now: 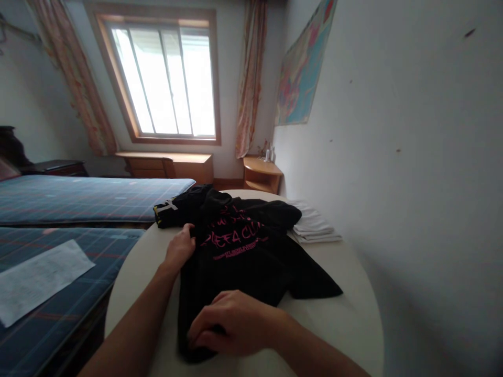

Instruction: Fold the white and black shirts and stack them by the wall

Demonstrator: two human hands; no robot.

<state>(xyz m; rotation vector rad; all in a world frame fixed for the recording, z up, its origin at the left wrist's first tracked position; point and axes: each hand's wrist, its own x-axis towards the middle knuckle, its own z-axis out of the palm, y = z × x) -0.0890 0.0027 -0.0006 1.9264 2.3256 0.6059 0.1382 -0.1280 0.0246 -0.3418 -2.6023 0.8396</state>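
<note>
Lying on the round white table (346, 314), the black T-shirt (251, 251) with pink lettering runs lengthwise away from the person, its hem nearest and its collar toward the window (165, 78). The left hand (179, 248) pinches its left edge, while the right hand (231, 322) presses curled fingers on the hem, which it partly hides. Folded white cloth (314, 226) lies just beyond the shirt.

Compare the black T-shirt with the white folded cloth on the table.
The black T-shirt is dark with pink lettering; the white folded cloth is plain. The T-shirt lies spread out under both hands; the cloth sits neatly stacked, untouched, by the wall. Both rest on the round table.
</note>
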